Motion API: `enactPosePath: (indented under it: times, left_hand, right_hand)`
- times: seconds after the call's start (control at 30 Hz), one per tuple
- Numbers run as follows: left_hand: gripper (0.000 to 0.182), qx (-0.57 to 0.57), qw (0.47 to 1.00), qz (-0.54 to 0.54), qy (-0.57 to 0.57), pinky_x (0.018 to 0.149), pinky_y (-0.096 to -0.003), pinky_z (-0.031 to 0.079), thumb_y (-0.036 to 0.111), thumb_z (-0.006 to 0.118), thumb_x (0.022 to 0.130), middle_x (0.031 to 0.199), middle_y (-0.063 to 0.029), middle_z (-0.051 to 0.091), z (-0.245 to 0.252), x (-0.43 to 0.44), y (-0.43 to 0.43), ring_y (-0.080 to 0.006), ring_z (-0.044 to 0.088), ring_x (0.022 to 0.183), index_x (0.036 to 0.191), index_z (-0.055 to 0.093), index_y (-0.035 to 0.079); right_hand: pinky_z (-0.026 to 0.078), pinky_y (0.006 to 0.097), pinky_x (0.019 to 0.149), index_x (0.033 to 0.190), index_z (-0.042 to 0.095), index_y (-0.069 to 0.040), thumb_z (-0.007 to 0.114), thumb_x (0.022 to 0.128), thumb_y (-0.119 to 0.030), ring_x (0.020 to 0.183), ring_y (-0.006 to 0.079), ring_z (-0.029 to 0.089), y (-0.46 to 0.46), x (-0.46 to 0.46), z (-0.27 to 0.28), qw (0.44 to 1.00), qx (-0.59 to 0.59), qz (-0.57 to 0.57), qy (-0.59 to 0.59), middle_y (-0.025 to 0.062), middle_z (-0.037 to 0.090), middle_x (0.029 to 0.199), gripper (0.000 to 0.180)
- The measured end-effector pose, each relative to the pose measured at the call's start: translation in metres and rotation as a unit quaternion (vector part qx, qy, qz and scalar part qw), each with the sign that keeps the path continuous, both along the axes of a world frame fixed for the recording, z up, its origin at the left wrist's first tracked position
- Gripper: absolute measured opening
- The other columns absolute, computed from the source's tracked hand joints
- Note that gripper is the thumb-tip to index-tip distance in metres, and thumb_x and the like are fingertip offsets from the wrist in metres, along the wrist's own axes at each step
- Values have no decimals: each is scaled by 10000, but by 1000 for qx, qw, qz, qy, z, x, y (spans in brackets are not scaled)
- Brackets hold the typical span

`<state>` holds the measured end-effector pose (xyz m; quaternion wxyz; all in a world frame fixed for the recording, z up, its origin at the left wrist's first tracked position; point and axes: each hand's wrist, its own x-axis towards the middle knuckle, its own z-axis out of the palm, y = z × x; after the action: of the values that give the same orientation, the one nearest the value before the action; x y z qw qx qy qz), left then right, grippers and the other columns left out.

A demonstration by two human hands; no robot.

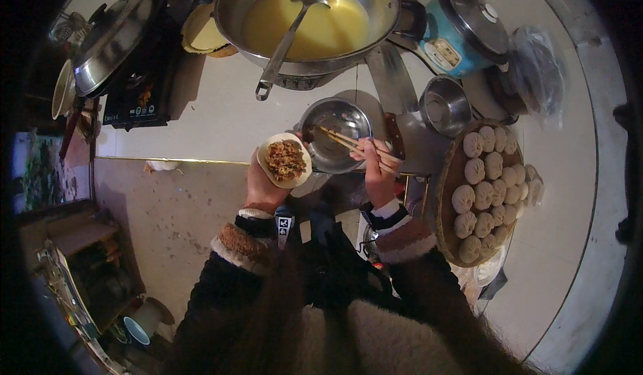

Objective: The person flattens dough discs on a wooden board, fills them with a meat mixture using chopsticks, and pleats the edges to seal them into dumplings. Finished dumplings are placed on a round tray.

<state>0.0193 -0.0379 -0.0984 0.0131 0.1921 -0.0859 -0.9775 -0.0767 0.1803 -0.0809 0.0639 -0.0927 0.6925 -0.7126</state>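
On my left hand (264,188) rests a round dough wrapper (301,175), cupped from below. Chopped brown filling (285,160) is heaped in its middle. My right hand (378,166) grips a pair of wooden chopsticks (351,142), whose tips reach into a steel bowl (337,160) at the table's near edge. The bowl's inside looks nearly bare, with a few dark bits near the chopstick tips. To the right, a round woven tray (446,214) carries several pleated dough buns (484,194) set in rows.
Beyond the bowl stands a large pan (233,28) of yellow liquid with a metal ladle (281,53) across it. A cleaver (397,134) lies right of the bowl, near a small steel pot (444,106) and blue rice cooker (459,28). An induction cooker (138,104) sits left.
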Motion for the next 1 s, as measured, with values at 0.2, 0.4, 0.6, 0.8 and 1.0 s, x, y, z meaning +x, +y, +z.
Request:
enactPosePath:
  times: [0.2, 0.4, 0.6, 0.8, 1.0]
  left_hand:
    - [593, -2, 999, 19, -39, 1094, -459, 471, 356, 195, 1068, 1352, -195, 617, 4, -2, 3, -340, 589, 1259, 1382, 523, -26]
    - [610, -16, 999, 3, -29, 1137, -475, 427, 398, 250, 1065, 1444, -160, 568, 1, -3, 1, -307, 541, 1344, 1475, 461, -1]
    - [585, 14, 998, 18, -62, 1118, -470, 447, 369, 220, 1071, 1402, -173, 594, 0, -2, 1, -321, 563, 1306, 1418, 503, -7]
    - [616, 0, 998, 16, -57, 1138, -494, 422, 409, 205, 1071, 1447, -177, 553, 3, -1, 1, -326, 532, 1345, 1463, 464, 11]
    - [567, -34, 998, 22, -49, 1090, -464, 480, 335, 222, 1074, 1357, -192, 617, 6, 0, 4, -326, 597, 1254, 1361, 535, -40]
  right_hand:
    - [593, 297, 790, 1089, 671, 94, 534, 1053, -130, 853, 206, 736, 19, 5, -12, 996, 75, 34, -25, 143, 723, 1011, 265]
    - [586, 286, 795, 1115, 651, 88, 534, 1052, -145, 832, 195, 737, 32, 12, -10, 997, 65, 48, -19, 140, 724, 966, 268]
    - [571, 282, 814, 1090, 678, 66, 537, 1057, -161, 851, 177, 727, 41, 14, 6, 994, 8, 30, -100, 119, 723, 987, 269]
    - [538, 258, 799, 1133, 645, 55, 510, 1077, -228, 835, 144, 697, 35, 11, 9, 998, 18, 36, -45, 102, 732, 944, 318]
    - [563, 270, 798, 1056, 685, 80, 522, 1066, -157, 856, 158, 711, 41, 14, 16, 991, 66, 68, -90, 116, 718, 961, 287]
